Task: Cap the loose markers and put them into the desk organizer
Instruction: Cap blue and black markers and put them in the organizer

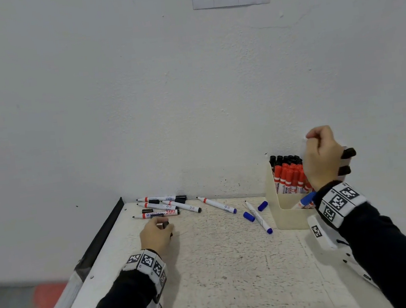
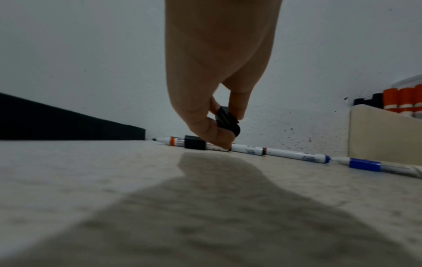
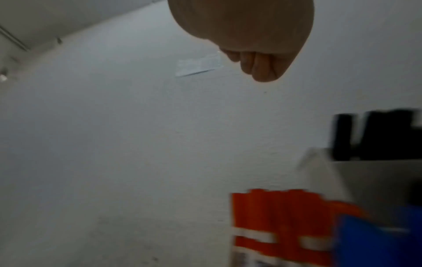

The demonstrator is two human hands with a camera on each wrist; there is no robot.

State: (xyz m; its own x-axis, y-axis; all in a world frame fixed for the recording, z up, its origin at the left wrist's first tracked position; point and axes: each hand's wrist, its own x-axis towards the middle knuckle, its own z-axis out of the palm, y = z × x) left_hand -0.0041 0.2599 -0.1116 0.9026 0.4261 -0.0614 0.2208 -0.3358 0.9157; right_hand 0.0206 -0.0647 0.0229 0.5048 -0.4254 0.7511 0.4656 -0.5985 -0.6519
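The left hand (image 1: pixel 156 233) sits low over the speckled white tabletop (image 1: pixel 223 266), its thumb and fingertips pinching a black marker cap (image 2: pixel 227 120); from the head view the cap is nearly covered by the knuckles, and only the left wrist view shows it plainly. Just beyond that hand lies a cluster of uncapped black whiteboard markers (image 1: pixel 163 206) with a few loose black caps among them, overlapping so that the exact count is hard to make out. Farther right, two uncapped blue markers (image 1: pixel 258 217) lie apart on the table with two loose blue caps (image 1: pixel 248 216) beside them. The cream desk organizer (image 1: pixel 285 216) stands against the wall at the right, packed with upright red-capped markers (image 1: pixel 289 176) and black-capped ones behind; the right forearm hides its right side, and a blue-capped marker (image 1: pixel 306 201) leans in its lower front compartment. The right hand (image 1: pixel 323 155) is raised above the organizer with fingers curled into a fist holding nothing visible; the right wrist view is motion-blurred, showing only the curled fingers (image 3: pixel 258 63) and smeared red and blue shapes below.
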